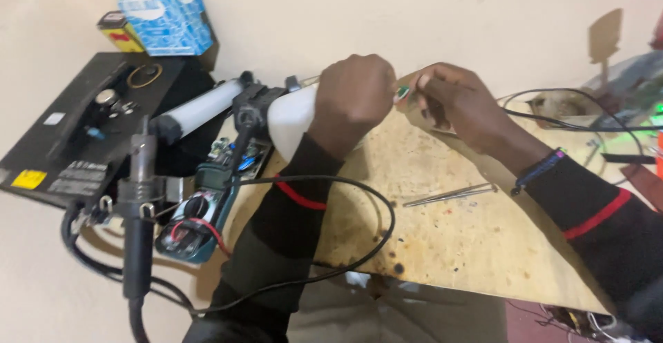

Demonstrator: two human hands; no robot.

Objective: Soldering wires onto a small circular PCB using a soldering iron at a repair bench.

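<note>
My left hand (356,98) is closed into a fist over the far edge of a stained wooden board (449,239), its fingers pinched on a small green part (402,92). My right hand (459,101) meets it from the right, fingertips closed on the same small part. Both arms wear dark sleeves with a red stripe, and a beaded band sits on my right wrist. Metal tweezers (452,194) lie on the board below my right hand. What the palms hide I cannot make out.
A white tube lamp (200,110) and a white bottle (290,119) lie left of my left hand. A multimeter (200,222), a hot-air handle (140,205) and a black station (76,132) stand further left. A blue box (166,17) sits behind. Black cables loop across the board.
</note>
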